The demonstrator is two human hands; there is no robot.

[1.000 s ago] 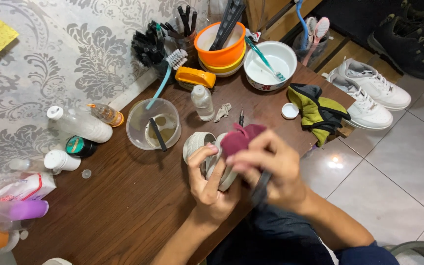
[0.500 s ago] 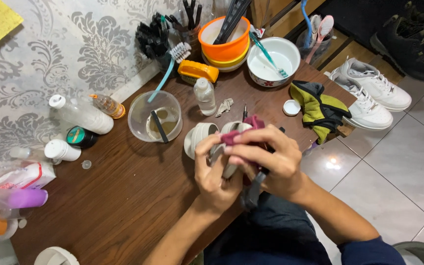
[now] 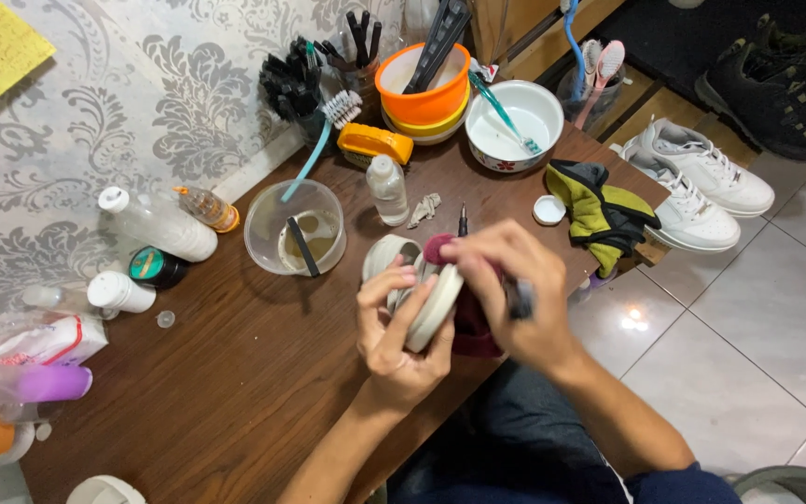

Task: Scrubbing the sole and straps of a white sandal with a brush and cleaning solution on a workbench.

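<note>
Both hands are busy over the near edge of the brown table [image 3: 235,373]. Her or his left hand [image 3: 401,327] is wrapped around a pale shoe [image 3: 426,303], fingers curled over its off-white sole, which is turned up on its side toward the camera. Right hand [image 3: 515,294] is closed on a dark red cloth [image 3: 468,322], pressing it against the shoe's toe end; something dark and blurred pokes out of that fist, and I cannot tell what it is. The shoe sits between the two hands, just above the table's edge and the person's lap.

Just behind the hands stands a clear plastic bowl [image 3: 296,229] with murky liquid and a dark stick in it, a toothbrush [image 3: 324,131] leaning against its rim. A small clear bottle [image 3: 387,189] stands beside it. Farther back are stacked orange bowls [image 3: 422,89] and a white bowl [image 3: 515,126] holding another brush. A yellow-and-black glove [image 3: 599,210] lies at the table's right corner, near a small white cap [image 3: 548,209]. White sneakers [image 3: 701,177] rest on the tiled floor beyond.
</note>
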